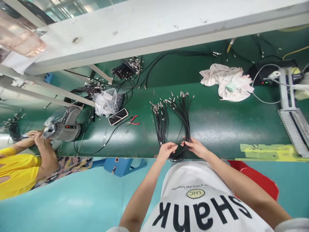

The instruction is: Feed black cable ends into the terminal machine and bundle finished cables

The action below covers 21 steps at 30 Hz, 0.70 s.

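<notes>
A bundle of thin black cables (185,119) with silvery metal ends lies bent in a U on the green bench, its loop at the front edge. On the bundle's left arm, the ends fan out away from me. My left hand (168,150) is at the loop's left side, thumb and fingertips pinched together; what is between them is too small to make out. My right hand (196,147) grips the right arm of the bundle, fingers closed around the cables near the loop. The fingertips of both hands are a short gap apart.
Left of the cables lie red-handled pliers (132,120), a phone (118,116) and a plastic bag (107,102). White cloth gloves (228,82) lie at the back right. A grey machine (66,125) stands near a co-worker in yellow. A shelf beam (156,35) crosses overhead.
</notes>
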### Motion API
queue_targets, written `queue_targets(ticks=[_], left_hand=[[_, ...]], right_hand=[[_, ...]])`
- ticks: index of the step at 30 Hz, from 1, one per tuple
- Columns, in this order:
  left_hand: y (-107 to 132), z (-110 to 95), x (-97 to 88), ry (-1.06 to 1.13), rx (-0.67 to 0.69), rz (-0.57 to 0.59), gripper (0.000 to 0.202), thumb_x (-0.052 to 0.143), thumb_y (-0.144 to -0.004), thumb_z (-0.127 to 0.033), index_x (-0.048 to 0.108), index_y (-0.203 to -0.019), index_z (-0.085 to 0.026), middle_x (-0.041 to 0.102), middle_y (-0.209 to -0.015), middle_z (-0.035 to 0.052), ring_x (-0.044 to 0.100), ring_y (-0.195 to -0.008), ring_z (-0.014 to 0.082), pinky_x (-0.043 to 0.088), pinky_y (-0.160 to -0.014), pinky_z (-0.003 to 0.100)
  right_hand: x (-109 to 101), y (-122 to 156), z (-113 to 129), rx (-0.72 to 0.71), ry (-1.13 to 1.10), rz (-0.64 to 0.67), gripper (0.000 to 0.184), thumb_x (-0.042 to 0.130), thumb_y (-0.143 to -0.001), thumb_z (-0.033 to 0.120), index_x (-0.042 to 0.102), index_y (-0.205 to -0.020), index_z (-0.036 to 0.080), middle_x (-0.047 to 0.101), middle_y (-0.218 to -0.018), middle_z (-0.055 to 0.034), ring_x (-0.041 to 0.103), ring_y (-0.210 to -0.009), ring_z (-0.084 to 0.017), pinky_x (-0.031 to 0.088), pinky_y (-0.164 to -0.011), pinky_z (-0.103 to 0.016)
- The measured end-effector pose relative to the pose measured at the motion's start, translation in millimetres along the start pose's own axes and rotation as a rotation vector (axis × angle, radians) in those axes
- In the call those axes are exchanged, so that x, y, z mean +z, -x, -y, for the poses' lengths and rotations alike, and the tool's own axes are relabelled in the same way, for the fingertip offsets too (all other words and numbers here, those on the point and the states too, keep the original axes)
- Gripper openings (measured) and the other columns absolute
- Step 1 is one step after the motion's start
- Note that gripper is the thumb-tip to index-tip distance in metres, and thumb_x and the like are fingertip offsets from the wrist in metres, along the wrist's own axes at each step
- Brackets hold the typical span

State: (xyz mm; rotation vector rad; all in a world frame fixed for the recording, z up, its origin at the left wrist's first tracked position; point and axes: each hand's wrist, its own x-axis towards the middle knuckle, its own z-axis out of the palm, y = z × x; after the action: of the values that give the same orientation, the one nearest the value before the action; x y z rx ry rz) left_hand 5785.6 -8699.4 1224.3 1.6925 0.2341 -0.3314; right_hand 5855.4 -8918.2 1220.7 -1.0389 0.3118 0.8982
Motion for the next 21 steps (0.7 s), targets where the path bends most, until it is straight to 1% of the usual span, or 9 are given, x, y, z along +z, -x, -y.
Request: queue_targets(ticks=[2,4,7,9,11,13,15,18,21], left_hand=[[1.0,-0.8,-1.1,0.065,-0.014,0.000,0.050,0.059,-0.085,-0.058,0.069,-0.103,-0.013,0.069,-0.074,0.0053,0.063,-0.064,0.0147,0.049,-0.064,0.028],[0.8,-2.4,-1.0,0.107,-0.024,0.005,0.053,0.060,-0.084,-0.060,0.070,-0.102,-0.011,0.069,-0.074,0.0066,0.063,-0.062,0.0144,0.049,-0.062,0.028],[-1.1,-5.5,1.5,0.132,-0.023,0.003,0.052,0.059,-0.085,-0.061,0.070,-0.099,-0.011,0.065,-0.069,0.0040,0.054,-0.054,0.0101,0.043,-0.055,0.025],[-2.0,-7.8,5.3,0.125,-0.019,0.004,0.051,0.060,-0.085,-0.060,0.069,-0.097,-0.012,0.062,-0.066,0.0015,0.048,-0.052,0.0083,0.038,-0.053,0.023],[-2.1,-10.0,11.1,0.100,-0.016,0.020,0.048,0.067,-0.080,-0.058,0.069,-0.095,-0.013,0.060,-0.066,0.0000,0.047,-0.054,0.0081,0.037,-0.053,0.022],[-1.6,-11.9,17.4,0.065,-0.010,0.047,0.044,0.079,-0.070,-0.052,0.069,-0.089,-0.014,0.061,-0.067,-0.0011,0.047,-0.057,0.0082,0.036,-0.055,0.021],[-1.0,-13.2,21.9,0.028,-0.005,0.069,0.041,0.084,-0.063,-0.046,0.069,-0.083,-0.014,0.060,-0.066,-0.0022,0.045,-0.057,0.0078,0.034,-0.055,0.021],[-1.0,-13.6,21.7,-0.013,-0.007,0.076,0.035,0.081,-0.067,-0.045,0.069,-0.077,-0.014,0.057,-0.062,-0.0028,0.043,-0.056,0.0082,0.032,-0.054,0.021],[-1.5,-12.6,15.9,-0.028,-0.016,0.068,0.035,0.076,-0.073,-0.048,0.070,-0.076,-0.014,0.056,-0.061,-0.0016,0.047,-0.058,0.0105,0.035,-0.054,0.022]], right_hand=[[-6.6,1.1,1.3,0.011,0.011,0.027,0.045,0.083,-0.075,0.024,0.064,-0.116,0.022,0.075,-0.106,-0.0066,0.072,-0.101,-0.021,0.057,-0.087,-0.032],[-12.2,2.2,1.9,0.030,0.026,0.040,0.046,0.084,-0.074,0.023,0.064,-0.114,0.021,0.076,-0.102,-0.0070,0.073,-0.097,-0.021,0.057,-0.086,-0.032],[-16.5,3.6,1.2,0.038,0.029,0.065,0.055,0.087,-0.069,0.020,0.062,-0.118,0.023,0.075,-0.102,-0.0055,0.073,-0.098,-0.021,0.056,-0.090,-0.035],[-16.4,3.7,0.0,0.027,0.024,0.073,0.059,0.088,-0.068,0.020,0.061,-0.120,0.023,0.076,-0.100,-0.0040,0.073,-0.099,-0.021,0.055,-0.093,-0.035],[-14.8,2.8,-1.7,0.012,0.023,0.067,0.057,0.089,-0.067,0.022,0.062,-0.118,0.022,0.076,-0.097,-0.0037,0.073,-0.096,-0.020,0.055,-0.092,-0.034],[-13.0,1.6,-3.3,-0.002,0.024,0.060,0.054,0.089,-0.066,0.024,0.064,-0.114,0.021,0.077,-0.097,-0.0044,0.073,-0.093,-0.019,0.056,-0.089,-0.033],[-11.8,0.8,-4.2,-0.011,0.024,0.059,0.049,0.089,-0.067,0.027,0.065,-0.110,0.020,0.077,-0.098,-0.0050,0.073,-0.091,-0.019,0.056,-0.087,-0.032],[-11.6,0.5,-4.0,-0.017,0.020,0.057,0.042,0.088,-0.068,0.030,0.067,-0.103,0.020,0.076,-0.098,-0.0037,0.072,-0.088,-0.017,0.056,-0.085,-0.032],[-11.7,-0.2,-2.6,-0.019,0.021,0.052,0.040,0.089,-0.066,0.027,0.068,-0.100,0.020,0.076,-0.094,-0.0012,0.070,-0.083,-0.015,0.055,-0.084,-0.030]])
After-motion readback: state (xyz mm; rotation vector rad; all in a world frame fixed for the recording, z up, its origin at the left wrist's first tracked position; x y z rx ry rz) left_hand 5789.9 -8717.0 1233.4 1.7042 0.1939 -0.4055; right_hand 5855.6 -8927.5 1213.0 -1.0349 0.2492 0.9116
